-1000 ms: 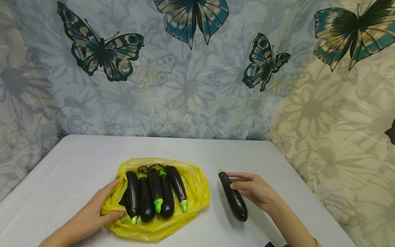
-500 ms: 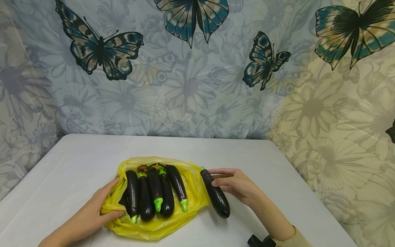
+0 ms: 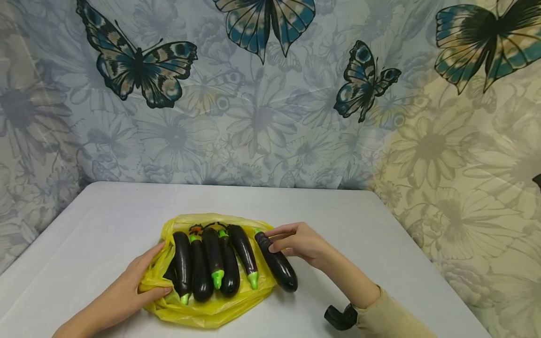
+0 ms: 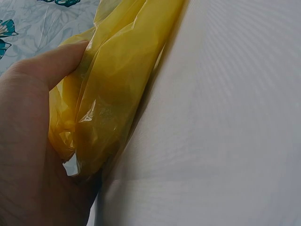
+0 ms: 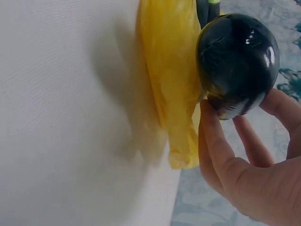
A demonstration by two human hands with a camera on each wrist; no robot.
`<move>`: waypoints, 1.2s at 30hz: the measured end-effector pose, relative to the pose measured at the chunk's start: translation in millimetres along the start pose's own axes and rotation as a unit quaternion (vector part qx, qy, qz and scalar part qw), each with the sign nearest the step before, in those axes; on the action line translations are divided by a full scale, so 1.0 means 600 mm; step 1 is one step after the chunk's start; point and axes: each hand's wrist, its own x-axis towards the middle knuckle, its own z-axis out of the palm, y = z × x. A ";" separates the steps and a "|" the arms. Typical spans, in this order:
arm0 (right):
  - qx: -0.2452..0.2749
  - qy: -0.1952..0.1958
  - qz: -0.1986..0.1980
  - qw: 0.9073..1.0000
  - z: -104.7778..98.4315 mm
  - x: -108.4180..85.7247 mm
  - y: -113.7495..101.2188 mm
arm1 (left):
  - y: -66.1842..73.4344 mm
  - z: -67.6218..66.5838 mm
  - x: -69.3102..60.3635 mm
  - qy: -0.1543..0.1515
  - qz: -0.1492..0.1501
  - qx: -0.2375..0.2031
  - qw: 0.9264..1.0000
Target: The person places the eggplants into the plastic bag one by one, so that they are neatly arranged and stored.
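My right hand point(image 3: 302, 246) pinches a dark purple eggplant point(image 3: 279, 267) near its green-tipped end. This eggplant hangs tilted over the right edge of a yellow plastic bag point(image 3: 211, 318); its rounded end faces the camera in the right wrist view. Spread out on the table, the bag bears several more eggplants point(image 3: 212, 253), some with bright green stem ends. At the bag's left edge my left hand point(image 3: 131, 286) grips the gathered plastic point(image 4: 113, 80) between thumb and fingers. Most of the left fingers are hidden behind the bag.
A white-covered table point(image 3: 338, 211) lies beneath everything. Behind it hangs a cloth point(image 3: 262, 126) printed with flowers and butterflies. A black strap-like piece point(image 3: 340, 317) sits at the right forearm, next to the beige sleeve point(image 3: 389, 319).
My right hand has carried the eggplant leftward, from the table's right side to over the bag's right edge. The left hand has stayed in place on the bag.
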 end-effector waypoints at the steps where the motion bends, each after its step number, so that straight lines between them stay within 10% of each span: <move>1: -0.004 -0.001 0.000 1.000 0.002 0.002 -0.001 | 0.000 0.000 0.000 0.000 -0.001 0.001 1.000; 22: -0.047 0.036 -0.016 0.998 0.023 0.025 0.011 | 0.002 -0.002 0.001 -0.004 -0.005 0.002 1.000; 36: 0.016 -0.108 -0.044 0.993 -0.029 -0.015 0.029 | 0.002 -0.001 -0.001 -0.002 -0.004 0.000 1.000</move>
